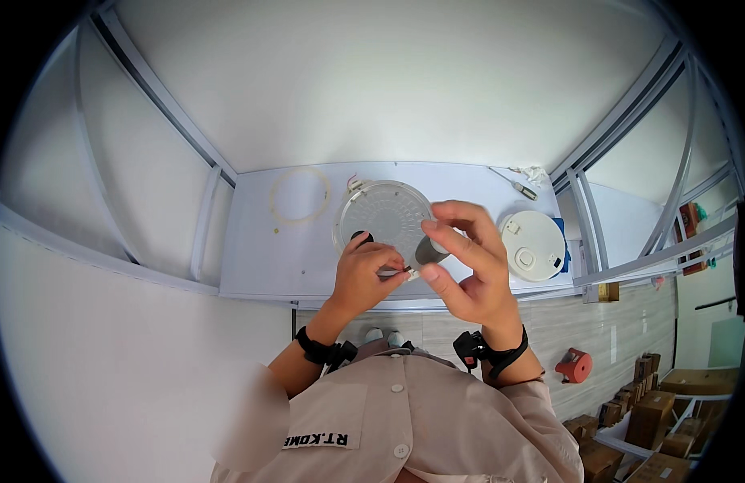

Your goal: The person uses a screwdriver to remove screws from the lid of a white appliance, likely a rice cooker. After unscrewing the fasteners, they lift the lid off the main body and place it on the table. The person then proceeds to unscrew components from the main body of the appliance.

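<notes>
One small part (408, 270) was pinched in the left hand (361, 274) by the near edge of the round plate (380, 207), the right hand (481, 274) curving around a grey cylinder (428, 251), hold unclear: close handling, apparently calling for steadiness.

Looks like a small workshop or assembly booth tbh: white workbench (264, 262) boxed in by pale panels (372, 105) and metal framing (175, 113), screwdriver (524, 190) lying out, red stool (577, 365) on the floor (541, 318). Those brown boxes (651, 419) seem like cardboard, but that corner's pretty warped.
</notes>
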`<action>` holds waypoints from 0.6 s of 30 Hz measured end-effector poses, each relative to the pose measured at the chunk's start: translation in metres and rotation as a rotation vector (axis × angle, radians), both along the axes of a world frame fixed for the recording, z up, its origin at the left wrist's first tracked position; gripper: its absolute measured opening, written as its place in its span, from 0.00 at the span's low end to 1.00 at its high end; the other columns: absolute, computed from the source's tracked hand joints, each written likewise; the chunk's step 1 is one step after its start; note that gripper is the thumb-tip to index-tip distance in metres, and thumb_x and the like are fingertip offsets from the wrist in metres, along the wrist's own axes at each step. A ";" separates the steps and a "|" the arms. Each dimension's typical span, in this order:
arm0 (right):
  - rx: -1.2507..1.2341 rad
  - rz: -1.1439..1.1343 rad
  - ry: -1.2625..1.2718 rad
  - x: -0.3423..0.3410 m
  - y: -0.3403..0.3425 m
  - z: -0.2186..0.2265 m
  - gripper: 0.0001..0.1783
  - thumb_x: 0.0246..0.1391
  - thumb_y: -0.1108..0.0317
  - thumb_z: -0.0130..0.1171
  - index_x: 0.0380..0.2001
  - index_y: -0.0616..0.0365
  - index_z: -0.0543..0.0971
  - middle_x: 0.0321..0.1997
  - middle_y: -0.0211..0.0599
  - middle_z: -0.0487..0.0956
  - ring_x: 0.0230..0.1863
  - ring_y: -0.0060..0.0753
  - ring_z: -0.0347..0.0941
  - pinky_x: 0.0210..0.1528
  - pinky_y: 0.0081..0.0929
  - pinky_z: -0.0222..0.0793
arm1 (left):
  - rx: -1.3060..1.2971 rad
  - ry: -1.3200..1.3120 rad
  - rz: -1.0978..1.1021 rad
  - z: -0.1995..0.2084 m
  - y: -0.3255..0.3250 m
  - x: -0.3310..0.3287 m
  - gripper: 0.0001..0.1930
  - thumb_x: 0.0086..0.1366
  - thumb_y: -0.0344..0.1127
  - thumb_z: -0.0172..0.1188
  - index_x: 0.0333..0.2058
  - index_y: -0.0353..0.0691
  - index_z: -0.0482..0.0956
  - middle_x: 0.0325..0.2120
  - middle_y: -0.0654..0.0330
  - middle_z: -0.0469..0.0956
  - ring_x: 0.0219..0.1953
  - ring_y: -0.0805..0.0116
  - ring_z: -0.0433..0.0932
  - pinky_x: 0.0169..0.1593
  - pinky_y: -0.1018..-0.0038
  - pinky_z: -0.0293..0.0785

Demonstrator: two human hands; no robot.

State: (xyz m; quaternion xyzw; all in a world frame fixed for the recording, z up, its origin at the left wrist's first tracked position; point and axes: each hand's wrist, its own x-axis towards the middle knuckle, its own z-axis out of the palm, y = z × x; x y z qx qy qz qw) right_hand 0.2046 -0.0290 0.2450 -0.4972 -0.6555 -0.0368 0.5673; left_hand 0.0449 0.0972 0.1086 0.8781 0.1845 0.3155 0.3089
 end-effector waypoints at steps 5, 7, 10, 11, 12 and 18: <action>-0.073 -0.080 0.002 0.005 -0.010 -0.009 0.21 0.54 0.78 0.71 0.53 0.65 0.85 0.52 0.45 0.81 0.43 0.43 0.80 0.45 0.29 0.78 | -0.028 0.016 -0.010 0.002 0.000 -0.001 0.11 0.55 0.37 0.79 0.33 0.47 0.84 0.30 0.72 0.89 0.43 0.71 0.86 0.70 0.51 0.66; -0.099 -0.070 0.014 0.004 -0.010 -0.003 0.21 0.55 0.79 0.69 0.53 0.65 0.84 0.54 0.46 0.81 0.44 0.44 0.81 0.45 0.30 0.78 | -0.037 0.018 -0.015 0.000 0.000 -0.001 0.11 0.55 0.37 0.79 0.33 0.47 0.84 0.30 0.72 0.89 0.43 0.71 0.86 0.70 0.51 0.65; -0.132 0.019 0.022 0.001 -0.008 0.004 0.21 0.56 0.80 0.65 0.54 0.64 0.84 0.56 0.47 0.81 0.45 0.46 0.81 0.44 0.33 0.79 | -0.037 0.023 -0.017 0.000 0.001 -0.001 0.11 0.56 0.37 0.78 0.33 0.47 0.84 0.30 0.72 0.89 0.43 0.70 0.86 0.70 0.51 0.66; -0.127 0.054 0.022 0.002 -0.009 0.000 0.21 0.56 0.81 0.64 0.55 0.63 0.84 0.56 0.47 0.82 0.46 0.47 0.82 0.45 0.35 0.79 | -0.042 0.028 -0.018 0.001 0.000 0.000 0.11 0.56 0.37 0.78 0.33 0.47 0.84 0.30 0.72 0.89 0.43 0.70 0.86 0.70 0.51 0.66; -0.123 0.088 0.021 0.002 -0.009 -0.002 0.22 0.56 0.81 0.63 0.55 0.62 0.84 0.57 0.48 0.82 0.46 0.48 0.82 0.45 0.36 0.79 | -0.047 0.034 -0.020 0.003 0.000 0.000 0.11 0.56 0.37 0.78 0.33 0.47 0.84 0.30 0.72 0.89 0.43 0.70 0.86 0.70 0.51 0.66; -0.026 0.012 -0.075 0.006 -0.005 0.004 0.22 0.56 0.77 0.69 0.55 0.55 0.85 0.52 0.48 0.82 0.42 0.42 0.81 0.41 0.31 0.78 | -0.022 0.057 -0.015 0.005 0.001 -0.002 0.11 0.56 0.37 0.78 0.34 0.47 0.84 0.30 0.71 0.89 0.42 0.69 0.86 0.69 0.53 0.66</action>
